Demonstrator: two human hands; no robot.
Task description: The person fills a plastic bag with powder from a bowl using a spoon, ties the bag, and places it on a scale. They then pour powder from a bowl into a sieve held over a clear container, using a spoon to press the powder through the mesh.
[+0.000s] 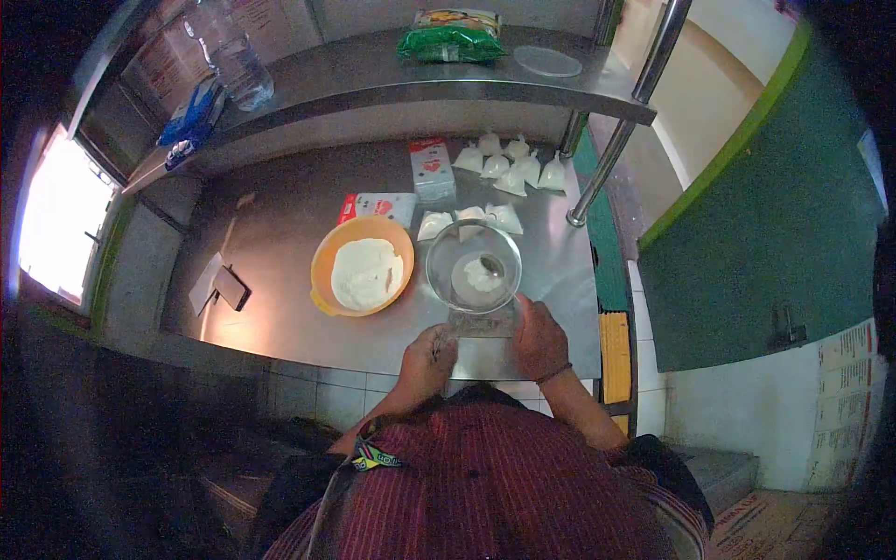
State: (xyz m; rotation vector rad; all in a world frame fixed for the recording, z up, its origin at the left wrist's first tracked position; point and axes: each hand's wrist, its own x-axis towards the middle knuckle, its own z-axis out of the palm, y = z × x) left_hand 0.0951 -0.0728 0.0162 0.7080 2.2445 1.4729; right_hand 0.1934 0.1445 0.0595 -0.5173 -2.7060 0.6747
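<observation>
A clear round bowl [439, 283] with a little white powder [478, 278] and a spoon [491, 266] in it rests on a flat kitchen scale [482, 325]. My left hand [430, 358] is closed at the scale's left edge, its fingers partly hidden. On the opposite edge my right hand [541, 341] grips the scale, thumb up beside the bowl's rim. Left of this stands an orange basin [324, 291] holding a large heap of white powder [366, 273]. Small filled bags [504, 218] lie just behind the clear bowl.
Several tied bags of white powder [511, 177] stand at the back right, beside two printed packs [432, 173] [378, 207]. A phone-like dark object [231, 288] lies left on the metal table [280, 224]. The overhead shelf [345, 79] holds a large bottle [238, 70] and a green packet [453, 42].
</observation>
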